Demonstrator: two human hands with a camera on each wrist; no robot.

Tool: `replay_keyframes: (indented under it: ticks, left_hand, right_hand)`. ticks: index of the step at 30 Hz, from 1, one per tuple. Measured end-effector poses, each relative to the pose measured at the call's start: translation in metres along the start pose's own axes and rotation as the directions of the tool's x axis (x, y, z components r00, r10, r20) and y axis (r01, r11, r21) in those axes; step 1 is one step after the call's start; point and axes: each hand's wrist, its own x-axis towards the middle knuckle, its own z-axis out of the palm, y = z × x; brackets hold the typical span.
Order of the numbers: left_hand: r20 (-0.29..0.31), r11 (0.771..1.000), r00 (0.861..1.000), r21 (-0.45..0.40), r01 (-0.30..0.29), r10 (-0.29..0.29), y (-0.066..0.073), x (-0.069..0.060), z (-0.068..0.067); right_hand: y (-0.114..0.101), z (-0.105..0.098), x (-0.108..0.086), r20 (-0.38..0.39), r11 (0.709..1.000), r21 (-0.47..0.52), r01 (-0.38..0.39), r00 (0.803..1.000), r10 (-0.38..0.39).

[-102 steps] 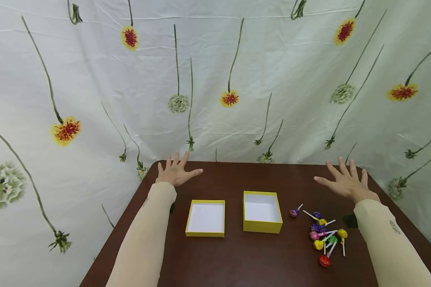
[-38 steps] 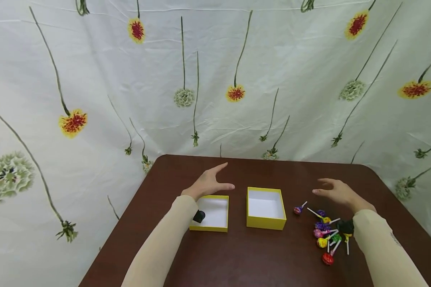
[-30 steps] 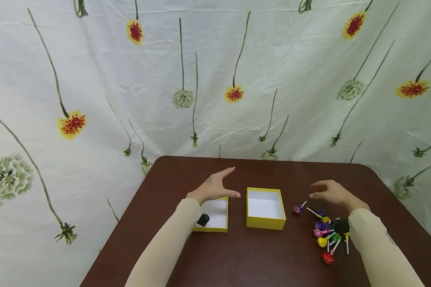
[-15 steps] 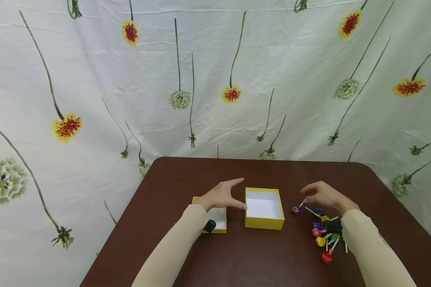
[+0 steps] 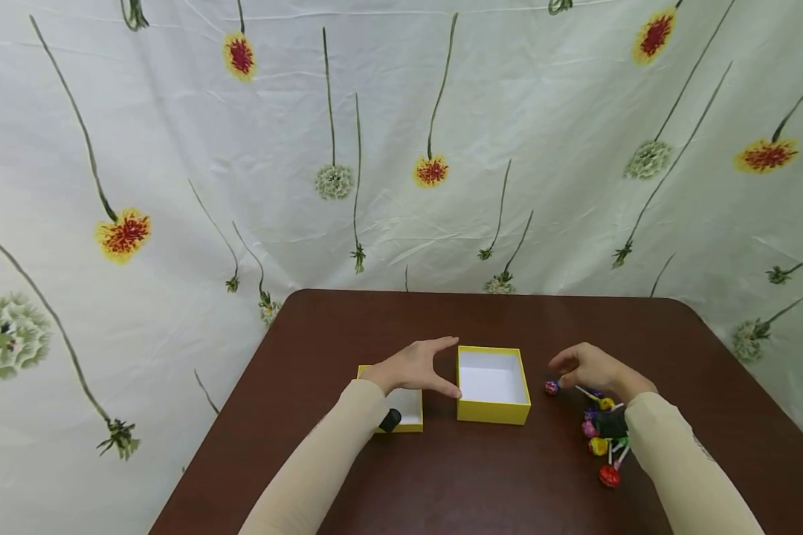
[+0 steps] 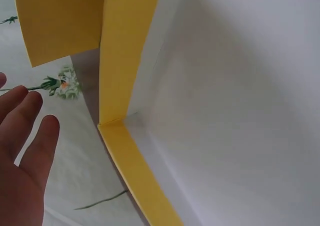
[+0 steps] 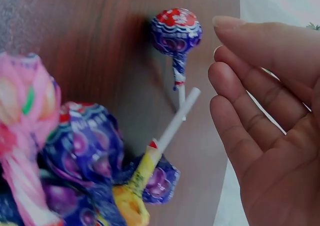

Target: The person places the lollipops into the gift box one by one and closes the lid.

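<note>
My left hand (image 5: 411, 368) reaches over a shallow yellow box lid (image 5: 410, 428) with a white inside. Its thumb and fingers are spread, and the thumb tip is at the left edge of a deeper yellow box (image 5: 494, 412); whether it touches I cannot tell. In the left wrist view, the fingers (image 6: 49, 146) are relaxed beside the yellow walls. My right hand (image 5: 595, 370) hovers by a purple-and-red wrapped lollipop (image 7: 176, 34) lying apart from the others. Its fingers are loosely bent, with a gap between them and the lollipop in the right wrist view.
A pile of lollipops lies under my right wrist, among them a red one (image 5: 610, 476), a pink one (image 7: 22, 111) and a yellow one (image 5: 598, 446). The dark brown table (image 5: 482, 483) ends at a flower-print cloth (image 5: 388, 223) behind.
My left hand has moved right, from over the lid to the deeper box's left edge. My right hand has come left and down toward the single lollipop, its fingers drawing closer together.
</note>
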Motion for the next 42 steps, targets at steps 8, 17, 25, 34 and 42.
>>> replay_keyframes:
  ticks: [8,17,25,34,42]
  left_hand:
    - [0.039,0.997,0.999,0.063,-0.036,0.033,0.01,-0.007,0.004]
    - [0.039,0.994,0.997,0.086,-0.071,0.068,0.011,-0.007,0.014]
    - [0.017,0.99,0.998,0.129,-0.064,0.063,0.013,-0.009,0.022]
    - [-0.031,0.987,0.997,0.142,-0.071,0.076,0.01,-0.009,0.027]
    - [-0.066,0.99,0.995,0.124,-0.069,0.078,0.005,-0.01,0.032]
  right_hand:
    - [0.006,0.007,0.002,-0.001,1.0,-0.009,-0.008,1.0,0.008]
    - [0.013,0.01,0.002,-0.031,0.998,-0.044,0.044,0.999,-0.045]
    - [0.015,0.011,0.005,-0.072,0.999,-0.032,0.015,0.997,-0.017]
    - [0.017,0.015,0.007,-0.07,0.999,-0.003,0.045,0.997,-0.045]
    - [0.019,0.019,0.008,-0.077,0.997,0.052,0.063,0.995,-0.059]
